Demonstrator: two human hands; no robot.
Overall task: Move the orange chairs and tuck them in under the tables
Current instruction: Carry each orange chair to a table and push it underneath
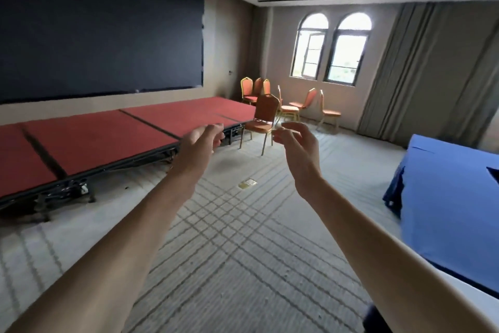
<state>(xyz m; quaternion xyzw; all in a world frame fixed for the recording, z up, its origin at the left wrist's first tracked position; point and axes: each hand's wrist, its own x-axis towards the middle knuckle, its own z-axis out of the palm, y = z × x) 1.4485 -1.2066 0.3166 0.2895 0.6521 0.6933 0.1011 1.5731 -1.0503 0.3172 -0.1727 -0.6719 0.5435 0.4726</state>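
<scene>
The nearest orange chair stands alone on the carpet just above the middle of the frame, its back toward us, beside the far corner of the red stage platform. We hold both arms out toward it, yet our hands are well short of it and touch nothing. Our left hand sits at centre frame with the fingers loosely curled and spread, empty. Our right hand is just right of it, palm turned inward, thumb and fingers apart in a relaxed open curl, also empty.

Behind the near chair, more orange chairs with gold frames are grouped near the back wall, under two arched windows in the upper right of centre; some face different ways. A table under a blue cloth fills the right edge of the frame, well apart from all the chairs. Grey curtains hang in the upper right. A large dark screen covers the wall in the upper left, above the platform. A small brass floor plate lies in the striped carpet between our forearms.
</scene>
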